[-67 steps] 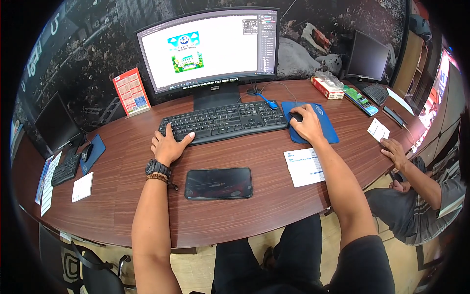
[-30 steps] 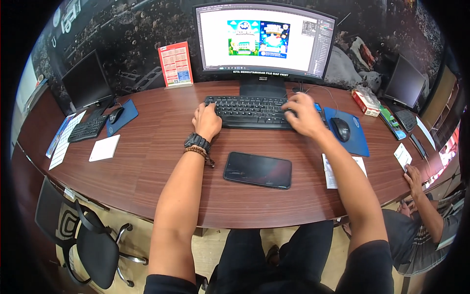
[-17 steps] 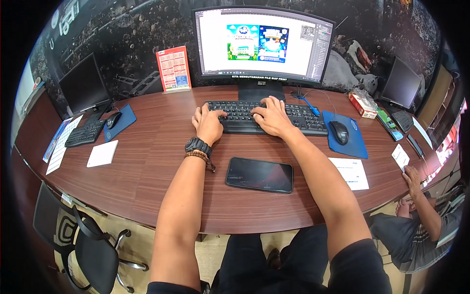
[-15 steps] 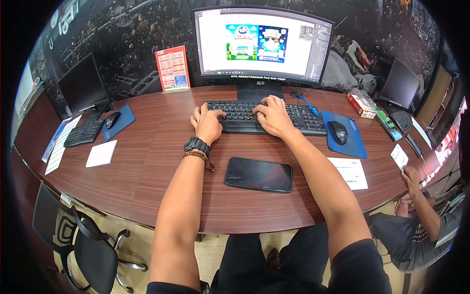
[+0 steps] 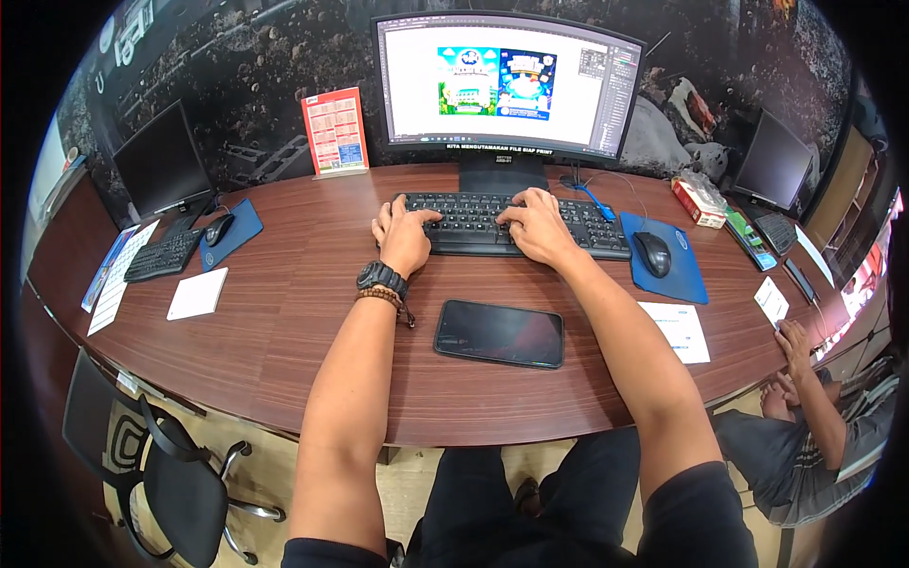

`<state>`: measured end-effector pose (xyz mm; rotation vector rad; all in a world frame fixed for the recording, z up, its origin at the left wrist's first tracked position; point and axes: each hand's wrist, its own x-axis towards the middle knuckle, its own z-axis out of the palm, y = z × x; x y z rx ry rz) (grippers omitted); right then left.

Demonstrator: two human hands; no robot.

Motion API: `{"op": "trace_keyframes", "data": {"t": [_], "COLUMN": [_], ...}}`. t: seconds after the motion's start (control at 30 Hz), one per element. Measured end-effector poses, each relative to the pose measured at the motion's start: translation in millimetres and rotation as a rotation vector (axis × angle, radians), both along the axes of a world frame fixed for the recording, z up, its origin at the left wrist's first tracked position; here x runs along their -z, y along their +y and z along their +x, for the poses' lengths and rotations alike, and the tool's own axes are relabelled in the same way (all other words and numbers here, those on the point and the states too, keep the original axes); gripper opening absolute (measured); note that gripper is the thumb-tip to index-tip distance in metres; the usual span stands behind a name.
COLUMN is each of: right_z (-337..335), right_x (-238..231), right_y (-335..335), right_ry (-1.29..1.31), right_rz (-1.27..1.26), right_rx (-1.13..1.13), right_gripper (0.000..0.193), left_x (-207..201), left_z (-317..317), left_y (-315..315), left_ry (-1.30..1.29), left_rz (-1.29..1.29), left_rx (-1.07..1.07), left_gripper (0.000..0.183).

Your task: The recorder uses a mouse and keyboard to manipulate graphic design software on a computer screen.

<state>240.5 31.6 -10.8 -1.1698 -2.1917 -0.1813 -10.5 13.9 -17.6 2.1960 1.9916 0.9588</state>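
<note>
Both my hands rest on a black keyboard [image 5: 471, 241] in front of a curved monitor [image 5: 402, 85]. My left hand [image 5: 405, 239] lies over the keyboard's left end, fingers spread, and holds nothing; a black watch [image 5: 382, 277] and a beaded bracelet [image 5: 381, 294] circle that wrist. Right of the keyboard's middle, my right hand [image 5: 542, 227] curves its apart fingers over the keys and is free of any object. Two colourful poster designs [image 5: 497, 83] show on the screen. Between my forearms a dark smartphone [image 5: 500, 333] lies flat, screen up.
Right of the keyboard, a black mouse [image 5: 653, 254] sits on a blue mouse pad [image 5: 684, 279], near a printed paper [image 5: 684, 331]. A red calendar [image 5: 335, 133] stands left of the monitor. Another person's hand [image 5: 793, 346] rests at the right table edge. An office chair [image 5: 180, 492] stands lower left.
My right hand has shifted slightly to the right along the keys. The left hand stays almost where it was, and the view has moved a little.
</note>
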Motion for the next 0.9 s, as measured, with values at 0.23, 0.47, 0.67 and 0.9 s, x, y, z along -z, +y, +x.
{"op": "trace_keyframes", "data": {"t": [0.23, 0.47, 0.67, 0.9], "right_z": [1.1, -0.7, -0.4, -5.8], "right_x": [-0.4, -2.4, -1.9, -1.2], "right_y": [1.1, -0.4, 4.1, 0.6], "right_ry": [-0.012, -0.028, 0.022, 0.08], "right_rz": [-0.002, -0.014, 0.006, -0.047], "right_rx": [0.002, 0.016, 0.015, 0.002], "right_gripper": [0.024, 0.024, 0.028, 0.026], "left_x": [-1.7, -3.8, -2.6, -3.0], "left_z": [0.7, 1.9, 2.8, 1.6], "left_y": [-1.3, -2.8, -1.1, 0.0], "left_ry": [0.012, 0.028, 0.035, 0.034], "left_rz": [0.004, -0.001, 0.004, 0.001], "left_rx": [0.031, 0.034, 0.042, 0.047], "left_gripper": [0.061, 0.061, 0.062, 0.061]}}
